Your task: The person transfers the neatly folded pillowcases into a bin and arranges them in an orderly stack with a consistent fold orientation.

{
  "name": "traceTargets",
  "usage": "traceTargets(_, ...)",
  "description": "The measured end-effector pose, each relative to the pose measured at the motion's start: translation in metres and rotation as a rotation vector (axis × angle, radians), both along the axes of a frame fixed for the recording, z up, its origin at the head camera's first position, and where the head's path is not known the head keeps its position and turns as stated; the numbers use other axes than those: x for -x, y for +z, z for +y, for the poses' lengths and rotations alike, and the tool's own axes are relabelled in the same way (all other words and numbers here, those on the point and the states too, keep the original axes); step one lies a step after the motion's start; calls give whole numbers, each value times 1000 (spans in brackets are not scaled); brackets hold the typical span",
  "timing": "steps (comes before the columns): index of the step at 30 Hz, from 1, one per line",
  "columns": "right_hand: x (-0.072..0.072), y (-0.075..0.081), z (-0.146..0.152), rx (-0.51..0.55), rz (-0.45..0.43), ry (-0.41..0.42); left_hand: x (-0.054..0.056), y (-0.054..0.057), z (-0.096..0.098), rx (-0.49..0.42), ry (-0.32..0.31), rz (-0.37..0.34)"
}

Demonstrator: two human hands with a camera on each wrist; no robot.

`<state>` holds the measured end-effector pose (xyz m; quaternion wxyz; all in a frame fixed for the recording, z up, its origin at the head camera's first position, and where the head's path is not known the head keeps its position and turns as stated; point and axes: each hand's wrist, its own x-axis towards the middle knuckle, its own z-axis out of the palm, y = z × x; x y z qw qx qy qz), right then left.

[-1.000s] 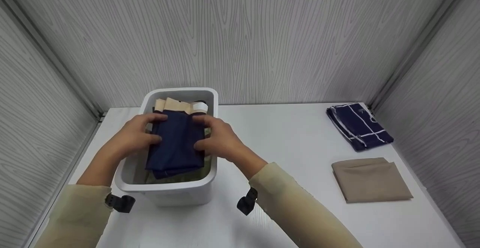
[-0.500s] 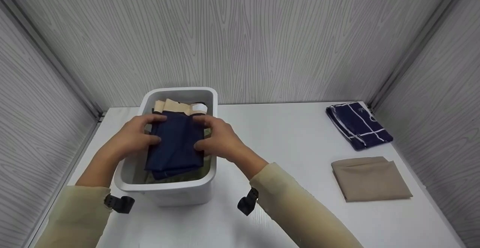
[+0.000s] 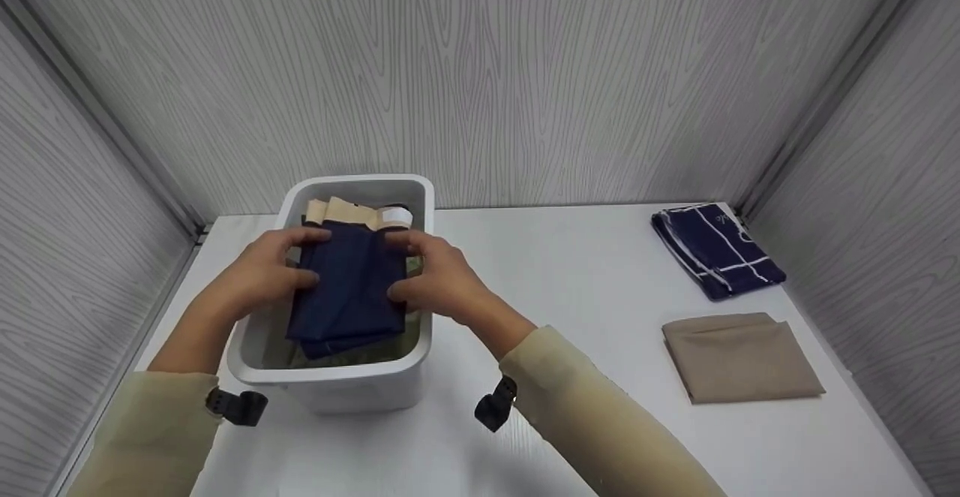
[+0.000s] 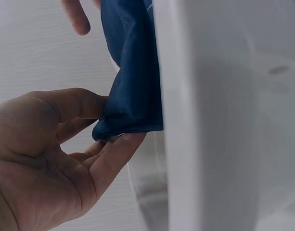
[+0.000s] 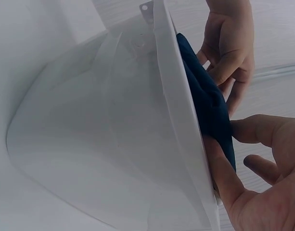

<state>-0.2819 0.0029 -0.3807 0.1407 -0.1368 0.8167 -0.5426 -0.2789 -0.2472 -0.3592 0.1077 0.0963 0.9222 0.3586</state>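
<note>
A folded navy garment [image 3: 349, 283] with a beige and white band along its far end lies at the mouth of a white plastic bin [image 3: 330, 375]. My left hand [image 3: 262, 270] pinches its left edge; in the left wrist view the cloth [image 4: 130, 86] sits between that hand's thumb and fingers. On the opposite edge, my right hand [image 3: 444, 279] grips the garment, with cloth [image 5: 207, 103] between thumb and fingers in the right wrist view. Below it, olive-green cloth [image 3: 411, 335] shows inside the bin, mostly hidden.
To the right on the white table [image 3: 547, 279] lie a folded navy cloth with white lines [image 3: 720, 251] and, nearer, a folded tan cloth [image 3: 742, 359]. Grey wood-patterned panels [image 3: 480, 84] wall the table at the back and both sides.
</note>
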Motion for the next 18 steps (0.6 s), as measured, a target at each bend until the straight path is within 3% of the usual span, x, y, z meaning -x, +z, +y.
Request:
traceTargets(11, -1, 2, 4, -20, 22, 16, -1, -1, -1, 26, -1, 50)
traceTargets(18, 3, 2, 17, 91, 5, 5, -2, 3, -5, -44, 39, 31)
